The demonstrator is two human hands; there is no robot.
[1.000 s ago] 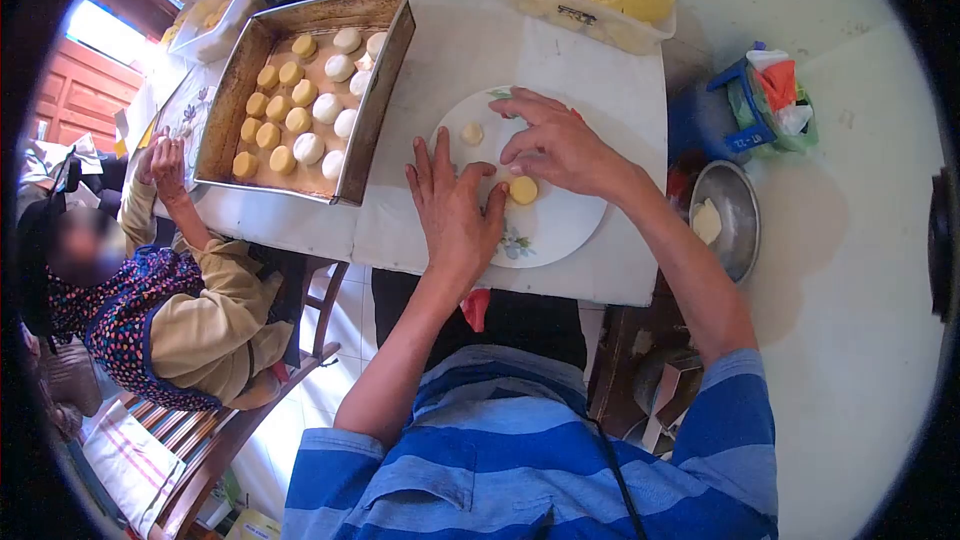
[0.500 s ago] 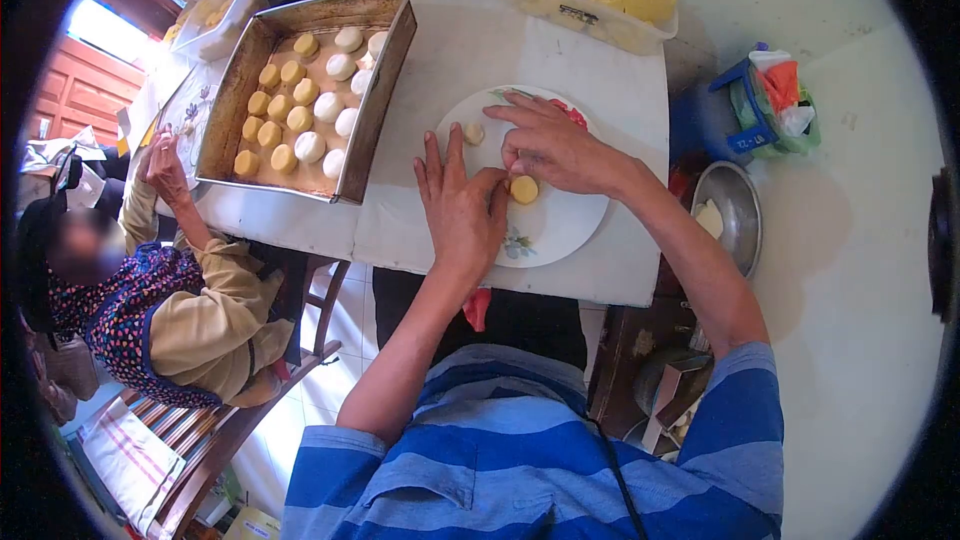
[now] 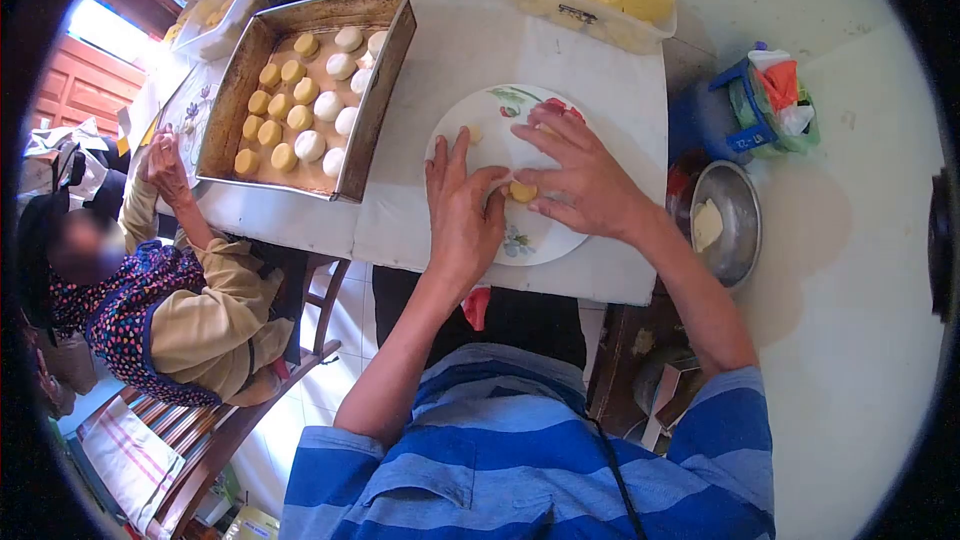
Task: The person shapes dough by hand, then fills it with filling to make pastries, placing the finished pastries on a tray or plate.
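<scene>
On a white plate with a floral print [image 3: 553, 250], a small round yellow dough disc [image 3: 522, 192] sits between my hands. My left hand [image 3: 463, 215] is at the disc's left side, with thumb and forefinger closed at its edge and the other fingers pointing away from me. Fingers apart, my right hand [image 3: 595, 178] reaches over the plate from the right; its forefinger and thumb lie above and below the disc. A small pale piece of dough [image 3: 473, 134] lies farther up on the plate, beside my left fingertips.
Left of the plate stands a square metal baking tray [image 3: 388, 70] with rows of yellow and white dough rounds. A plastic tub [image 3: 590, 25] of yellow dough is at the far edge. At left a person [image 3: 190, 330] sits working; a metal bowl [image 3: 742, 230] is beyond the table's right edge.
My right hand has opened from a pinch, its fingers spreading around the disc, and has shifted slightly toward me. The left hand stays nearly in place at the disc.
</scene>
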